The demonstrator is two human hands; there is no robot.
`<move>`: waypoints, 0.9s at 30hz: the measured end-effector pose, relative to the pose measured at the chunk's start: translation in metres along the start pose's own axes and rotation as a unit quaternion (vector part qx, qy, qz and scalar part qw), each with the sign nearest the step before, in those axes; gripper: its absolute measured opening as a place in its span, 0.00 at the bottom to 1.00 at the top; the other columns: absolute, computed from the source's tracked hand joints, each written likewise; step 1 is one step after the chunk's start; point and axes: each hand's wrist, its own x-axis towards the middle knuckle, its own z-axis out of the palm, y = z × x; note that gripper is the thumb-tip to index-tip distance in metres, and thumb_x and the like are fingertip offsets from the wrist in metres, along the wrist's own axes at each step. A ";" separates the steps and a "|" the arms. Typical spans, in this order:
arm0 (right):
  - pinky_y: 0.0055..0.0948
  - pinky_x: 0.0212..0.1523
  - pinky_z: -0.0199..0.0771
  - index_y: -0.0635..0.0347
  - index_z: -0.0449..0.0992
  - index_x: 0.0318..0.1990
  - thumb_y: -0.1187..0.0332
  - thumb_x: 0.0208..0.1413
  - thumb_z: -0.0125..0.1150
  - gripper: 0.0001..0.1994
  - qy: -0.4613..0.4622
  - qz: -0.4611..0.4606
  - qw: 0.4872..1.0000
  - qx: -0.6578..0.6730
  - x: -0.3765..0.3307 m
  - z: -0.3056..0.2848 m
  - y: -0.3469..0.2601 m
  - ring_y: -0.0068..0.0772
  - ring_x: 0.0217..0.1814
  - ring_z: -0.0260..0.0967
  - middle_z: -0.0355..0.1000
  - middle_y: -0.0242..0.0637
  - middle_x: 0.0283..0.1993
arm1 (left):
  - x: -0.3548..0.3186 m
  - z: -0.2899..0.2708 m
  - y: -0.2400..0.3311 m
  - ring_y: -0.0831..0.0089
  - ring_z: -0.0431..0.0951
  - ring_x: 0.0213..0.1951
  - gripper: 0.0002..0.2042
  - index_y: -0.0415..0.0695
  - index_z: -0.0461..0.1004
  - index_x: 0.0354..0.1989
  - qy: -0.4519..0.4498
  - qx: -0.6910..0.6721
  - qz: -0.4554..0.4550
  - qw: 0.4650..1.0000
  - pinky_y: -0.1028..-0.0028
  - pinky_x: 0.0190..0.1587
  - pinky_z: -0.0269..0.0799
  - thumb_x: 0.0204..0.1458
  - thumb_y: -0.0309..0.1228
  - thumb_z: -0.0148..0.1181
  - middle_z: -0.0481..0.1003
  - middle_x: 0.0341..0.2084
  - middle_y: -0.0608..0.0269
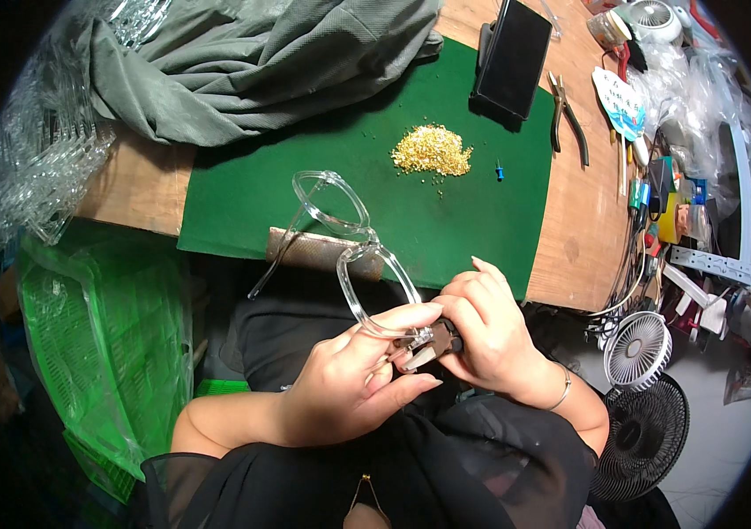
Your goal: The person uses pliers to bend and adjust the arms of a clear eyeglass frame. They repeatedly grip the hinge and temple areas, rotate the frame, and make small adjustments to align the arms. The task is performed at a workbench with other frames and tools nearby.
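Resting over the lap below the green-matted surface [243,189], the clear plastic spectacle frame [366,256] is pinched at its near corner by the curled left hand [353,383]. The right hand [490,331] closes around a small dark tool [433,342], its tip hidden between the fingers.

Small dark tool [440,339] mostly hidden between fingers; clear frame [366,264] hinge end covered by left hand [353,379].

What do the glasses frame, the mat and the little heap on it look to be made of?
Frame: clear glossy plastic, see-through with bright edge highlights. Mat: dark green felt or similar cloth, matte and flat. Heap: tiny gold-coloured parts, probably metal by their glint; too small to be sure.
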 end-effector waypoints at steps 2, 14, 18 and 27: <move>0.48 0.52 0.60 0.60 0.68 0.36 0.70 0.29 0.65 0.21 -0.018 0.012 1.000 0.015 -0.001 0.001 0.005 0.41 0.39 0.64 0.63 0.39 0.33 | 0.005 -0.004 0.004 0.92 0.64 0.24 0.31 0.36 0.56 0.57 -0.039 -0.035 -0.035 0.998 0.90 0.27 0.60 0.43 0.15 0.61 0.70 0.32 0.66; 0.37 0.34 0.68 0.63 0.68 0.35 0.77 0.40 0.59 0.11 0.100 0.225 0.967 0.066 0.036 0.022 0.085 0.48 0.32 0.67 0.67 0.44 0.30 | 0.017 -0.014 0.020 0.75 0.77 0.31 0.19 0.33 0.68 0.46 0.110 -0.010 0.080 0.991 0.80 0.34 0.73 0.42 0.12 0.58 0.75 0.34 0.52; 0.33 0.29 0.66 0.65 0.70 0.33 0.75 0.47 0.60 0.07 0.134 0.205 0.969 -0.013 0.043 0.035 0.093 0.45 0.27 0.66 0.67 0.44 0.27 | 0.009 -0.028 0.014 0.71 0.78 0.31 0.28 0.35 0.62 0.52 0.123 0.021 0.088 0.988 0.77 0.36 0.74 0.38 0.11 0.59 0.74 0.40 0.46; 0.41 0.35 0.65 0.64 0.67 0.36 0.76 0.41 0.59 0.12 0.053 0.228 0.972 -0.015 0.047 0.033 0.088 0.50 0.34 0.65 0.66 0.44 0.33 | 0.017 -0.015 0.007 0.87 0.72 0.30 0.32 0.30 0.53 0.59 0.047 -0.075 -0.015 0.996 0.87 0.29 0.69 0.45 0.17 0.60 0.69 0.50 0.47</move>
